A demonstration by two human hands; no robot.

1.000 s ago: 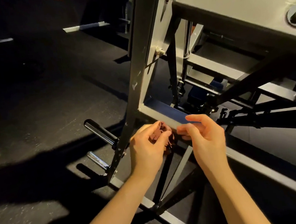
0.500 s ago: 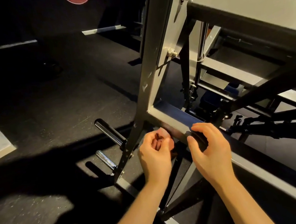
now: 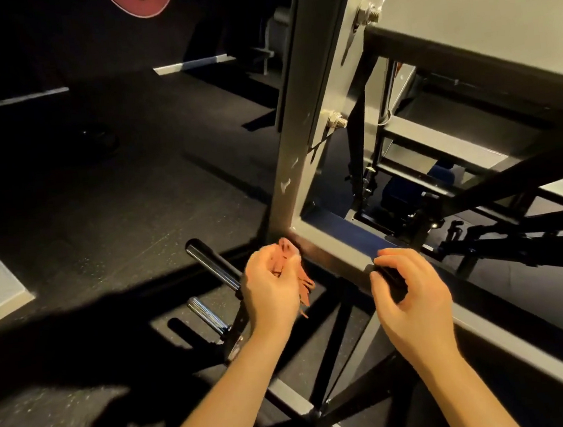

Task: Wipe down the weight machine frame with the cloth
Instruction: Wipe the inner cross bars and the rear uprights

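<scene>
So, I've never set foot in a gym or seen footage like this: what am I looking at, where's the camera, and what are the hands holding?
The camera sits on a person's head and looks down at their own two hands. The grey metal beams are the frame of a weight machine, standing on a dark floor. The left hand holds a bunched reddish cloth right at the frame's lower corner. The right hand curls its fingers at the edge of the crossbar; whether it truly grips is hard to tell. Two short pegs stick out on the left.
</scene>
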